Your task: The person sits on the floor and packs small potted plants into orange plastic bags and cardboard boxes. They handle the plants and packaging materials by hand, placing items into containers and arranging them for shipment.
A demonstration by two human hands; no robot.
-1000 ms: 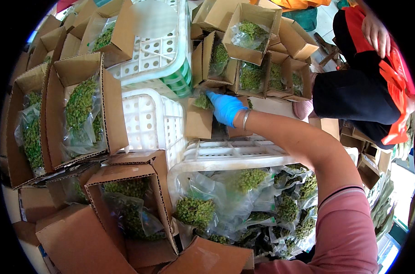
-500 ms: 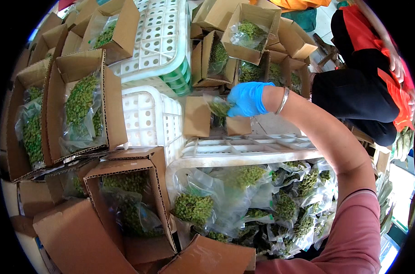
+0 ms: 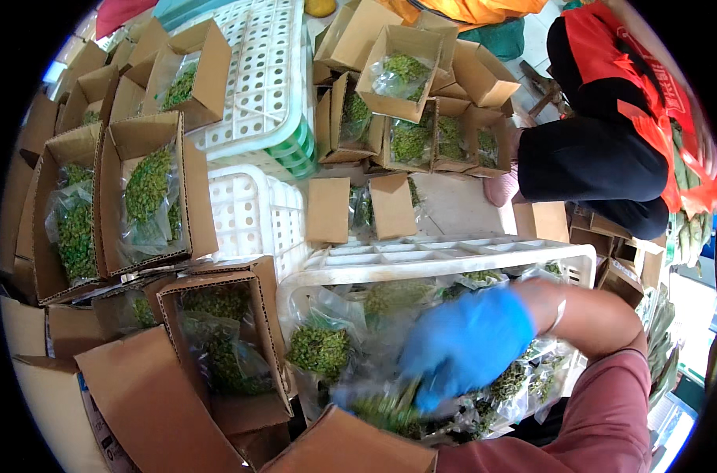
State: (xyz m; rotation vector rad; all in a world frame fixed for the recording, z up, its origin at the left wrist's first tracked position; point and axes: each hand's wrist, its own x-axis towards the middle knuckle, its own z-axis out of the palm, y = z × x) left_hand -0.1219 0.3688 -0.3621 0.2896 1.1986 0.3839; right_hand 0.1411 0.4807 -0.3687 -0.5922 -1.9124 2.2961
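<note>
My right hand (image 3: 473, 347), in a blue glove and smeared by motion, is over the white plastic crate (image 3: 421, 270) in front of me. Its fingers close on a clear bag of small green berry-like clusters (image 3: 378, 408), also blurred, near the crate's front edge. More clear bags with the same green clusters (image 3: 319, 349) fill the crate. Beyond the crate's far rim, a small open cardboard box (image 3: 328, 209) stands with its flaps spread and a bag inside. My left hand is out of view.
Open cardboard boxes (image 3: 149, 189) with green bags crowd the left, and more boxes (image 3: 398, 71) stand at the far middle. Upturned perforated white crates (image 3: 252, 71) lie between. A person in dark trousers (image 3: 595, 162) sits at the right. A cardboard flap (image 3: 350, 445) juts up close in front.
My right hand has come back from the small box beyond the crate to the crate's front. The bag it held there now appears left in that box; another is in its fingers.
</note>
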